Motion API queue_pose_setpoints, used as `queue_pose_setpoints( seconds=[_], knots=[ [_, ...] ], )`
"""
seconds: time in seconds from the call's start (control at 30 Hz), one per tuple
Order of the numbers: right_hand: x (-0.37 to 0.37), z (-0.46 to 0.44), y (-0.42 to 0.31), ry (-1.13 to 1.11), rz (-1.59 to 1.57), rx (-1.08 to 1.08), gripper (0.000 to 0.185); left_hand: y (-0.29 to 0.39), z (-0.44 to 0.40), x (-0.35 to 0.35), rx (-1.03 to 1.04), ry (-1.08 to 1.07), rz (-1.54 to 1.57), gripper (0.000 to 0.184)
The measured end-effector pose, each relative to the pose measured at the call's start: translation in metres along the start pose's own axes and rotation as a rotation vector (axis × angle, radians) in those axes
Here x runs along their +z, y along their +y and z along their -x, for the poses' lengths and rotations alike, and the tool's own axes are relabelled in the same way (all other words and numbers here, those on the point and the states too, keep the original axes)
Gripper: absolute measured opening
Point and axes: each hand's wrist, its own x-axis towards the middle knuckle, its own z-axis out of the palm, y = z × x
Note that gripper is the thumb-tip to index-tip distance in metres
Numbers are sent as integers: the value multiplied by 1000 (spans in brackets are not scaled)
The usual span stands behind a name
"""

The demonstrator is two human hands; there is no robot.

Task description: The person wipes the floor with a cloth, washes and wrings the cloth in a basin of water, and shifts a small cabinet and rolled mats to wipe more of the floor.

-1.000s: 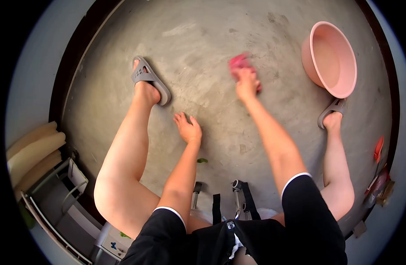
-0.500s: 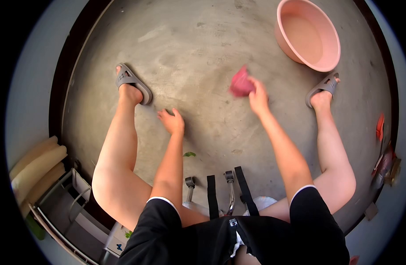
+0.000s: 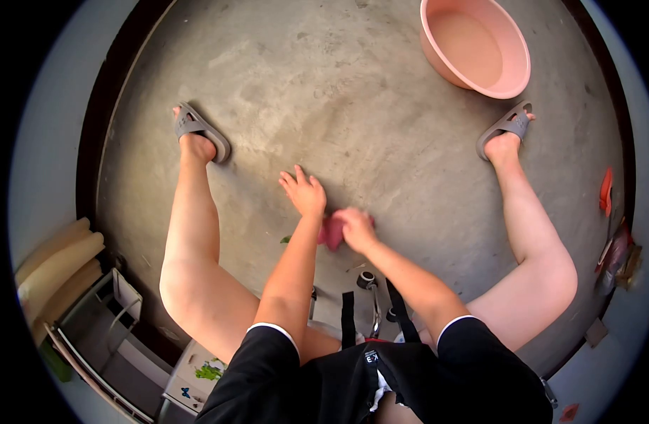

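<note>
My right hand (image 3: 355, 227) is closed on a crumpled pink cloth (image 3: 331, 233) low over the grey concrete floor, in front of the seat. Motion blurs the fingers and the cloth a little. To its left, my left hand (image 3: 305, 194) is held over the floor with fingers spread and nothing in it. My left forearm passes beside the cloth and may hide part of it. A small green leaf (image 3: 286, 239) lies on the floor just left of that forearm.
A pink plastic basin (image 3: 437, 60) with shallow, cloudy-looking contents stands at the upper right. My feet wear grey slippers (image 3: 210, 134), set wide apart. Caster wheels (image 3: 366, 278) and black straps hang below me. A metal-framed rack (image 3: 98, 332) stands at the lower left.
My right hand has brought the pink cloth down and left, close to the seat. My left hand has shifted right. The basin appears slightly further up and left as the view moved.
</note>
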Motion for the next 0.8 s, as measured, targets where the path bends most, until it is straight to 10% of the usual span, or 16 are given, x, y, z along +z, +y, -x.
queue_pose_setpoints(
  seconds=[0.2, 0.37, 0.53, 0.67, 0.8],
  knots=[
    [-165, -134, 71, 645, 159, 16, 39, 13, 15, 7, 48, -5, -50, 56],
    [-211, -106, 153, 523, 449, 394, 40, 14, 16, 10, 79, -29, -95, 60],
    [-70, 15, 100, 184, 685, 318, 40, 17, 20, 9, 68, -33, -118, 62],
    [-21, 57, 48, -153, 85, 121, 29, 13, 13, 13, 53, -55, -104, 62],
    [-46, -9, 57, 201, -396, 372, 24, 14, 5, 16, -43, -79, 67, 56]
  ],
)
